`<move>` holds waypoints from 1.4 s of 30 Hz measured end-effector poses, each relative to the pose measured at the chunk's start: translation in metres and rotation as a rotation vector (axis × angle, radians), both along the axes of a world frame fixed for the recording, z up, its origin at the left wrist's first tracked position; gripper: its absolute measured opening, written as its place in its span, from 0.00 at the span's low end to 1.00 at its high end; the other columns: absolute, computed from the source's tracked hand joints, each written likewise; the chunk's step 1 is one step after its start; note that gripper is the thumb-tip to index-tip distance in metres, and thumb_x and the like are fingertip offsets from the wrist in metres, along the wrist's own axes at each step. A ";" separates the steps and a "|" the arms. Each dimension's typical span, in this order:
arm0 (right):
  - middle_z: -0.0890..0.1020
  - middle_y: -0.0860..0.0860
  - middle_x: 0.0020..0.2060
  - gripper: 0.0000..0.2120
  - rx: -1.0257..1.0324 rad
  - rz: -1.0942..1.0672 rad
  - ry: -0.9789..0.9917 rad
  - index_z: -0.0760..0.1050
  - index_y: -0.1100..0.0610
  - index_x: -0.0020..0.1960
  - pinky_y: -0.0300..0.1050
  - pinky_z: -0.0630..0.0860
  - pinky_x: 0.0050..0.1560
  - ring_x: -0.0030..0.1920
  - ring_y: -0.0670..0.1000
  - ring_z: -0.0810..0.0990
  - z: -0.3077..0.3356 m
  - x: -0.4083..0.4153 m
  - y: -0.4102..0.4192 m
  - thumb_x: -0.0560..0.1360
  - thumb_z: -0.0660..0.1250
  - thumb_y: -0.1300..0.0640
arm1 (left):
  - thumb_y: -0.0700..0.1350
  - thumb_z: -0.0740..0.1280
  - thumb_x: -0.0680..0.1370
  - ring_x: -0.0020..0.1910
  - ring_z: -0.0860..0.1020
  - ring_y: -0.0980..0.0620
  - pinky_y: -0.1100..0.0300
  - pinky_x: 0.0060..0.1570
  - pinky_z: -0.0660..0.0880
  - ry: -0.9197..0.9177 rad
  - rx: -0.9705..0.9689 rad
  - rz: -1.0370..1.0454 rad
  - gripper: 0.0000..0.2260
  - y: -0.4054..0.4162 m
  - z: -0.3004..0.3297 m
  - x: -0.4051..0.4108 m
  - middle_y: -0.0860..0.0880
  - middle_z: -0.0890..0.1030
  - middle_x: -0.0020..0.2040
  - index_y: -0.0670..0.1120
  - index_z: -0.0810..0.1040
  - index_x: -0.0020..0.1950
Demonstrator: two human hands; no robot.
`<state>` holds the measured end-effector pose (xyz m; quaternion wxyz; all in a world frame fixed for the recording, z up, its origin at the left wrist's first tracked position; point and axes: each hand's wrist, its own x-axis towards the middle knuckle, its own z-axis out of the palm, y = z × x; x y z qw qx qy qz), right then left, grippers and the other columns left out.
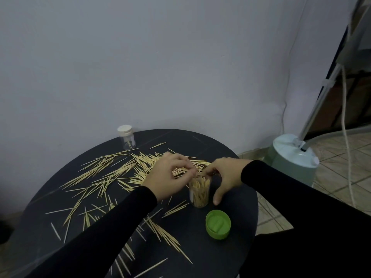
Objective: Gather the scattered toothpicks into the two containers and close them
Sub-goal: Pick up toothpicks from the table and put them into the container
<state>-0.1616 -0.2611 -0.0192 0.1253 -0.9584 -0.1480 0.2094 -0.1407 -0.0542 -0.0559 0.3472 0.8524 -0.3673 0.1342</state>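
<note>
Many pale wooden toothpicks (112, 173) lie scattered over the round black table (236, 197). A clear container (199, 194) stands upright near the middle, uncapped and packed with toothpicks. My left hand (170, 177) is curled just left of its mouth, pinching a bunch of toothpicks at the rim. My right hand (226, 175) wraps around the container from the right, thumb down its side. A green lid (218, 224) lies upside down in front of it. A second clear container (126, 137) with a white cap stands at the table's far left edge.
A grey wall rises right behind the table. To the right, on a tiled floor, stands a pale green appliance base (295, 157) with a slanted pole and white cords. The table's right edge runs close to the green lid.
</note>
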 end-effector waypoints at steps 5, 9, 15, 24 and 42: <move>0.77 0.47 0.50 0.10 -0.059 -0.022 -0.040 0.71 0.42 0.44 0.41 0.71 0.49 0.53 0.49 0.75 -0.011 0.015 0.004 0.74 0.71 0.53 | 0.51 0.63 0.79 0.55 0.71 0.61 0.62 0.57 0.67 0.068 0.040 0.201 0.08 0.005 -0.008 0.011 0.59 0.78 0.52 0.54 0.80 0.55; 0.77 0.48 0.57 0.14 -0.130 -0.030 -0.201 0.75 0.48 0.62 0.50 0.69 0.65 0.58 0.50 0.75 -0.022 0.026 0.012 0.77 0.66 0.51 | 0.50 0.63 0.79 0.62 0.66 0.56 0.59 0.64 0.66 0.057 0.520 0.197 0.14 0.013 -0.017 0.020 0.57 0.72 0.62 0.58 0.73 0.65; 0.75 0.47 0.59 0.12 -0.171 0.041 -0.326 0.76 0.46 0.60 0.51 0.63 0.66 0.59 0.50 0.73 -0.030 0.039 0.019 0.77 0.65 0.48 | 0.53 0.60 0.80 0.59 0.67 0.55 0.58 0.58 0.70 -0.083 0.614 0.141 0.13 0.006 -0.024 0.023 0.56 0.72 0.62 0.58 0.75 0.64; 0.75 0.45 0.62 0.08 -0.130 -0.020 -0.461 0.78 0.45 0.54 0.53 0.60 0.66 0.64 0.49 0.69 -0.040 0.056 0.022 0.76 0.66 0.46 | 0.53 0.61 0.80 0.58 0.68 0.55 0.61 0.56 0.69 -0.106 0.528 0.266 0.11 0.009 -0.029 0.034 0.55 0.74 0.60 0.54 0.76 0.60; 0.80 0.45 0.55 0.13 -0.260 -0.029 -0.532 0.79 0.46 0.61 0.54 0.58 0.65 0.59 0.49 0.74 -0.039 0.053 0.032 0.79 0.62 0.46 | 0.49 0.59 0.81 0.55 0.71 0.51 0.56 0.51 0.74 -0.198 0.656 0.322 0.10 0.001 -0.025 0.031 0.51 0.76 0.56 0.50 0.74 0.60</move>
